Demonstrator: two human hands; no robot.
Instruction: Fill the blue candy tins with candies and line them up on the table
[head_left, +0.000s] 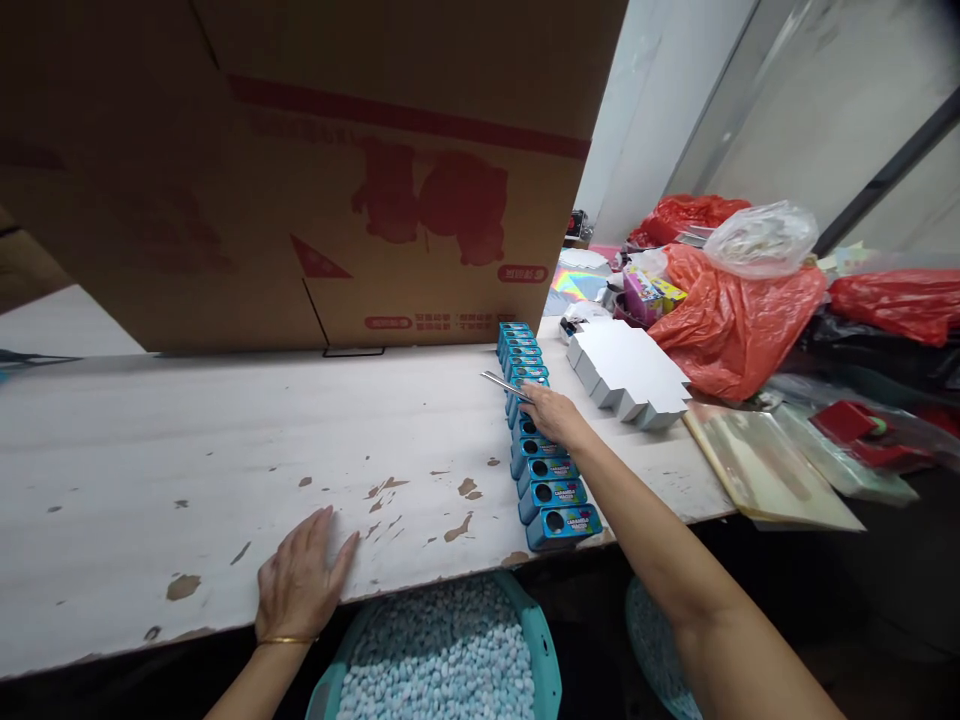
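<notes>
- Turquoise plastic tub holds pale-blue pebble-like pieces.
- Right hand pinches a thin silver tool over small blue rectangular boxes lined up on white table.
- Left hand rests there, fingers loosely spread.

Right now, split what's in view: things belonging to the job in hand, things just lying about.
Likely part of the job:
row of blue tins
thin metal tool in the right hand
basin of pale blue pieces

Apparently lying about:
red plastic bags
clear plastic bag
</notes>
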